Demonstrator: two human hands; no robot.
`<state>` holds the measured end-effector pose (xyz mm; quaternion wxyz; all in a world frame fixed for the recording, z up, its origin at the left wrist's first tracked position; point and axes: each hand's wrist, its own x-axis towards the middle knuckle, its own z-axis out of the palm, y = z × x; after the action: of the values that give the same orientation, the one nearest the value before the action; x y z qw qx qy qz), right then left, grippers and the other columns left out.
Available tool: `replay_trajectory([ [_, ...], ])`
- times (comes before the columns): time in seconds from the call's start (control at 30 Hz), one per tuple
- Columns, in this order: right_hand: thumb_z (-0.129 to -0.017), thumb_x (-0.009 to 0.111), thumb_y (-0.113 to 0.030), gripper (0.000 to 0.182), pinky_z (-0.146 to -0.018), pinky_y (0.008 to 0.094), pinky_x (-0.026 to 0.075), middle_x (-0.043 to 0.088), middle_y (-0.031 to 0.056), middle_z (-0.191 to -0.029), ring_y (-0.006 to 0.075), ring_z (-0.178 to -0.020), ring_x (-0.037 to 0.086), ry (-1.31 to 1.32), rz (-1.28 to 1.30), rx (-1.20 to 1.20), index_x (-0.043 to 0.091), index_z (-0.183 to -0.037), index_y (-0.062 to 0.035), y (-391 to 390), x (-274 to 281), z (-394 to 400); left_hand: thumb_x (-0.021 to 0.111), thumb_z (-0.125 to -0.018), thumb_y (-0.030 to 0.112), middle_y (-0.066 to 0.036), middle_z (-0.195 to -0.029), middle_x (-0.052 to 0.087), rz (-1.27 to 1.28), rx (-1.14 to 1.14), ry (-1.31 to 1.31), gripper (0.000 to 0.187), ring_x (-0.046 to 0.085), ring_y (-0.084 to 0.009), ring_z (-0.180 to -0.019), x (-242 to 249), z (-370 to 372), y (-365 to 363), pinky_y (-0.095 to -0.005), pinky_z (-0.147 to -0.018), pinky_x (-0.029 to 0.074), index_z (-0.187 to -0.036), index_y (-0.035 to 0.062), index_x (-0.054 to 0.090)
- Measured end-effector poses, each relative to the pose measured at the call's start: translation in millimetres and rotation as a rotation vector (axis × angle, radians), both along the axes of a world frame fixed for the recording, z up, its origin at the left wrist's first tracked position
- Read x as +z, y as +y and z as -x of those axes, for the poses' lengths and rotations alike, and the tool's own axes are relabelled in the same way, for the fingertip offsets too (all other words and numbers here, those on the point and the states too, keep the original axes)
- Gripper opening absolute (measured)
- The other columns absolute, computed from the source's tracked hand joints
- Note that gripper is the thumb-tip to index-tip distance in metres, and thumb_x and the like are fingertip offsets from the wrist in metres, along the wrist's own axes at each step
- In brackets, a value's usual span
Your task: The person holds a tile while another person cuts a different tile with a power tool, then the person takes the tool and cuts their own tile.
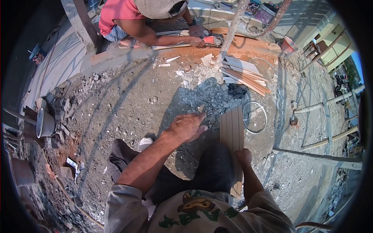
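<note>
My right hand (243, 157) is closed around the edge of a stack of long brown strips (232, 130). The strips lie side by side along my right thigh, their far ends pointing at the rubble. My left hand (186, 127) is held out over the ground in front of my knees, left of the strips. Its thumb is apart from the fingers, and nothing shows in it. A wire hoop (265, 118) lies on the dirt just right of the strips.
Ahead, a crouching person (132, 23) holds a red power tool (210, 40) over orange dust. Cut strips (246, 75) are piled by a leaning pole (229, 39). Grey rubble (211, 99) lies before me. Buckets (46, 123) stand left; bamboo poles (330, 103) cross the right.
</note>
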<state>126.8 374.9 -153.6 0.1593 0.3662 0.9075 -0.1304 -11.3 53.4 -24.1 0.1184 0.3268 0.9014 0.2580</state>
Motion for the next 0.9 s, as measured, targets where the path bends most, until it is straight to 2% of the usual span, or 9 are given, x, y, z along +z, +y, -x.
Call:
replay_trajectory([
  [0.33,-0.064,0.061,-0.028,0.045,-0.084,0.0461,0.049,0.063,0.0293,-0.093,0.0424,-0.093,0.061,0.053,0.000,0.007,0.064,-0.091,0.0077,3,-4,-3,0.051,-0.090,0.039,-0.017,-0.124,0.055,0.034,-0.001,-0.040,0.051,0.053,-0.0321,-0.115,4,1,1,-0.0418,-0.098,0.041,-0.128,0.0056,0.046],
  [0.9,-0.065,0.061,-0.026,0.040,-0.083,0.0457,0.049,0.064,0.0277,-0.093,0.0409,-0.091,0.062,0.041,-0.001,-0.028,0.067,-0.091,0.0048,0,-3,-1,0.053,-0.090,0.037,-0.018,-0.120,0.057,0.005,0.006,0.001,0.048,0.055,-0.0324,-0.112,1,0,-1,-0.0415,-0.096,0.043,-0.126,0.0052,0.047],
])
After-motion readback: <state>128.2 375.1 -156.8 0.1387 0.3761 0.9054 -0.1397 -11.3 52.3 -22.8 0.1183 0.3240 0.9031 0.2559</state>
